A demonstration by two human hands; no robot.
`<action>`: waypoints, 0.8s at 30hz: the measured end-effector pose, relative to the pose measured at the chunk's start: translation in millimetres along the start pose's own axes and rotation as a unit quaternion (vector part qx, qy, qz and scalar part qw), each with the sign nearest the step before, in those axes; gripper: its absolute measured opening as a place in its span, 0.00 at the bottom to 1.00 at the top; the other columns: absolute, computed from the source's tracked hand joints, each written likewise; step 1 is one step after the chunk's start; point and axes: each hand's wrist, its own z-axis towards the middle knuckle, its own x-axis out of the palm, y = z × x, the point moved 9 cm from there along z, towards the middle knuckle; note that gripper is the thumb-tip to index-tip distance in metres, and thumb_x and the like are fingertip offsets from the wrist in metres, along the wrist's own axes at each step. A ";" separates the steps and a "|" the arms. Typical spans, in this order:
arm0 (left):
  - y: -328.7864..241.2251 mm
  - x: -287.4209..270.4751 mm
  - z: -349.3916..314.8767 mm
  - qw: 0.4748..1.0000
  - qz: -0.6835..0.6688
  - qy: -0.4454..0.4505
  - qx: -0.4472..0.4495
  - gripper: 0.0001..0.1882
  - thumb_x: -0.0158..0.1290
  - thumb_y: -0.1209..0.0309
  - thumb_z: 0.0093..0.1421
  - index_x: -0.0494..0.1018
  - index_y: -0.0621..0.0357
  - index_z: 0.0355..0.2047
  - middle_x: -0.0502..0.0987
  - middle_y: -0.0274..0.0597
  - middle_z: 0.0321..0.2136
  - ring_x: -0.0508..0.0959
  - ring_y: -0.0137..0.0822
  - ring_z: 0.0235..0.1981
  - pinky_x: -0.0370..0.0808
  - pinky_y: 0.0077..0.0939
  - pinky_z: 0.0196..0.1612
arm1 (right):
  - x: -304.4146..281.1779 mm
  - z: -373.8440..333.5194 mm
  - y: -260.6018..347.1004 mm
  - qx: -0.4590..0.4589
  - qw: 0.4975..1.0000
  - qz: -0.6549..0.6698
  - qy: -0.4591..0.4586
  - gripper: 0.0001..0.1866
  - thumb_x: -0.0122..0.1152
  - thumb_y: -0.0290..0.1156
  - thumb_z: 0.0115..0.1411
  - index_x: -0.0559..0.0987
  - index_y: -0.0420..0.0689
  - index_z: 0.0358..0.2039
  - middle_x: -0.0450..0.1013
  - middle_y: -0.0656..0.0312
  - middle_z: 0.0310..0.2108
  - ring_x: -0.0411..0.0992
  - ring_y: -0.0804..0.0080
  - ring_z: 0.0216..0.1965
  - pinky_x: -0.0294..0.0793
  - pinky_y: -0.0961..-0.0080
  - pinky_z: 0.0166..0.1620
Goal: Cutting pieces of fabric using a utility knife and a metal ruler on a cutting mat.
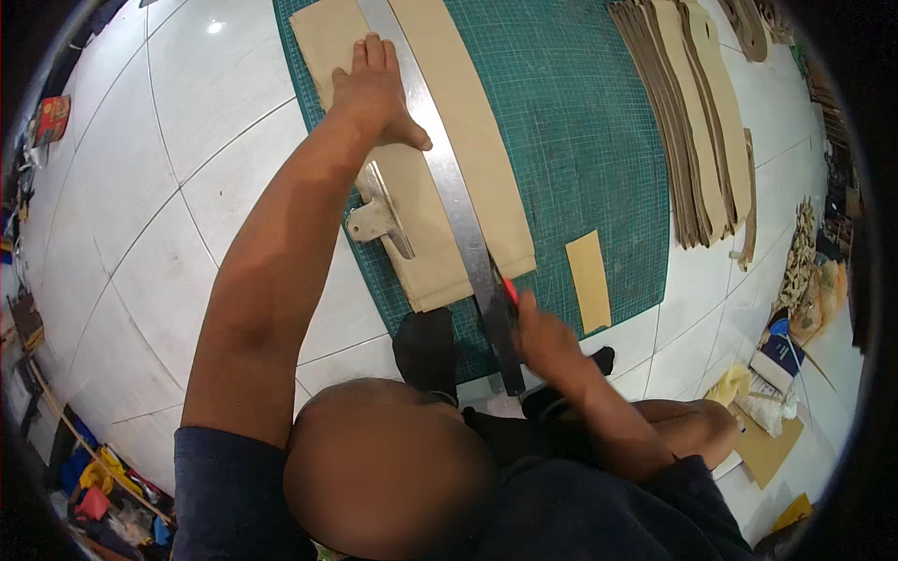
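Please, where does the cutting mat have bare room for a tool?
The green cutting mat is bare between beige fabric and stacked strips, beyond the tan rectangle. Crowded: its left side, with metal ruler, bulldog clip and left hand.

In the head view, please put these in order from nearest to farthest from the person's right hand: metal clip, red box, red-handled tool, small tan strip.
1. Red-handled tool: in the right hand.
2. Small tan strip: on the green mat, just ahead and rightward.
3. Metal clip: leftward, on the beige material's left edge.
4. Red box: far left, beyond the mat.
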 end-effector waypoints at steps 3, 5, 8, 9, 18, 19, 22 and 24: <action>-5.7 -13.6 0.6 1.000 0.025 0.005 -0.005 0.78 0.71 0.38 0.29 0.39 0.70 0.69 0.40 0.57 0.71 0.42 0.51 0.73 0.57 0.55 0.66 | 38.7 -53.4 -49.6 0.032 0.994 -0.057 0.086 0.17 0.46 0.33 0.64 0.61 0.37 0.49 0.76 0.38 0.31 0.77 0.37 0.34 0.73 0.43 0.40; -2.5 -13.4 0.7 1.000 0.019 -0.001 -0.009 0.78 0.71 0.38 0.29 0.39 0.69 0.69 0.41 0.57 0.71 0.42 0.51 0.72 0.58 0.55 0.66 | 13.0 -59.5 -43.0 0.014 0.996 -0.045 0.071 0.17 0.47 0.33 0.64 0.61 0.37 0.48 0.76 0.38 0.30 0.76 0.37 0.33 0.73 0.43 0.40; 5.6 -10.6 -10.2 1.000 0.016 -0.009 -0.019 0.78 0.71 0.38 0.28 0.40 0.69 0.69 0.42 0.56 0.71 0.43 0.51 0.72 0.59 0.55 0.65 | -70.0 -42.6 6.4 -0.082 0.991 0.017 -0.103 0.17 0.50 0.34 0.65 0.59 0.38 0.47 0.75 0.38 0.27 0.74 0.34 0.30 0.71 0.41 0.37; 4.6 -12.0 -9.3 1.000 0.013 -0.018 -0.013 0.78 0.71 0.38 0.28 0.40 0.69 0.69 0.42 0.56 0.71 0.44 0.51 0.72 0.60 0.55 0.64 | -94.1 -20.5 19.9 -0.083 0.986 0.045 -0.137 0.17 0.50 0.35 0.65 0.59 0.39 0.46 0.74 0.37 0.27 0.74 0.33 0.30 0.70 0.40 0.36; -1.3 -16.1 -14.0 1.000 0.018 0.000 -0.003 0.78 0.71 0.36 0.28 0.43 0.68 0.69 0.42 0.57 0.71 0.42 0.51 0.73 0.58 0.56 0.64 | -257.0 173.9 191.7 -0.123 0.953 0.069 -0.269 0.22 0.50 0.32 0.61 0.64 0.35 0.53 0.75 0.38 0.43 0.74 0.39 0.48 0.71 0.48 0.52; -0.3 -16.9 -14.1 1.000 0.020 0.008 -0.003 0.78 0.71 0.36 0.28 0.42 0.68 0.70 0.41 0.58 0.71 0.41 0.51 0.73 0.57 0.56 0.65 | -262.8 186.4 207.7 -0.116 0.956 0.078 -0.256 0.23 0.51 0.33 0.60 0.65 0.35 0.53 0.75 0.39 0.45 0.74 0.41 0.49 0.72 0.50 0.53; -3.2 -14.8 -10.2 0.999 0.023 0.023 0.001 0.78 0.70 0.36 0.29 0.41 0.67 0.70 0.39 0.58 0.71 0.40 0.52 0.73 0.57 0.56 0.65 | -275.0 216.3 225.8 -0.105 0.962 0.092 -0.235 0.24 0.54 0.33 0.60 0.66 0.34 0.53 0.75 0.40 0.47 0.75 0.45 0.50 0.73 0.55 0.53; 0.3 -14.6 -10.1 0.999 0.025 0.024 0.000 0.78 0.70 0.36 0.29 0.41 0.68 0.70 0.39 0.59 0.71 0.40 0.52 0.73 0.56 0.57 0.65 | -272.3 221.7 234.0 -0.108 0.964 0.099 -0.221 0.24 0.56 0.34 0.60 0.66 0.34 0.53 0.75 0.40 0.47 0.75 0.47 0.50 0.74 0.56 0.52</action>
